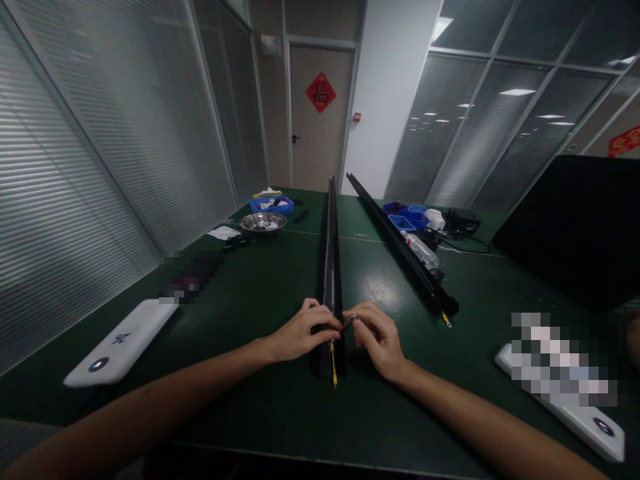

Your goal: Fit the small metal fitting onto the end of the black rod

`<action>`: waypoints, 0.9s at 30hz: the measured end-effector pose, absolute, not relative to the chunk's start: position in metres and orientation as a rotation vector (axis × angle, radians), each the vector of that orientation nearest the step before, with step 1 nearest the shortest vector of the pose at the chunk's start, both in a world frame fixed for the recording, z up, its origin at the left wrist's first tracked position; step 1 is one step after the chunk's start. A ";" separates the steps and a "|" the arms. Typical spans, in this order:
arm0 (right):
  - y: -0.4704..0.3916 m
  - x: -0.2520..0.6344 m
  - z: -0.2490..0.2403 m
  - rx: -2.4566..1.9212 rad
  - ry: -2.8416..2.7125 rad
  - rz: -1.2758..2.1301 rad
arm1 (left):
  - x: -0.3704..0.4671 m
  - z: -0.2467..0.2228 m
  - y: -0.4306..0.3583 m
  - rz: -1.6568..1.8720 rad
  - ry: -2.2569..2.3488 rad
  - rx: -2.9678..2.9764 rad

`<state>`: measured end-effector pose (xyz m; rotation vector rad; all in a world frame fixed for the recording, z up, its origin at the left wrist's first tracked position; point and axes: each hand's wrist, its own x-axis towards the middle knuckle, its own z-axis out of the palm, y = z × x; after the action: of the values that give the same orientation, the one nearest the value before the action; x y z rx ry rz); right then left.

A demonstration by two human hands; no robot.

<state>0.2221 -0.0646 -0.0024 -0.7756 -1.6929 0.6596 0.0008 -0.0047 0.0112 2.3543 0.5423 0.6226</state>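
Note:
A long black rail [331,260] lies lengthwise on the green table in front of me, its near end between my hands. At that end a short yellow wire [334,363] with a lug runs toward me. My left hand [305,331] rests on the rail from the left, thumb and fingers pinched together; whatever they grip is too small to tell. My right hand [376,339], just right of the rail, pinches a small, thin, shiny metal piece [353,318] that slants toward the left fingertips.
A second black rail [400,247] with a yellow ring-lug wire [446,320] lies at the right. Blue bins [401,223] and a plastic bottle [421,250] sit beside it. Back left are a metal bowl [255,231] and a blue tray [286,209]. White devices [117,343] flank me.

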 end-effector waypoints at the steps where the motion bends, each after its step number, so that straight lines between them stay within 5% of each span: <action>1: -0.065 0.222 -0.002 -0.775 -1.693 0.660 | 0.001 0.011 -0.005 0.629 0.541 2.357; 27: -0.065 0.222 -0.005 -0.811 -1.683 0.677 | 0.001 0.008 -0.004 0.636 0.548 2.372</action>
<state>0.2222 -0.0646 -0.0050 -0.8110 -1.6827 0.6773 0.0013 -0.0040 0.0081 2.3717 0.5476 0.6361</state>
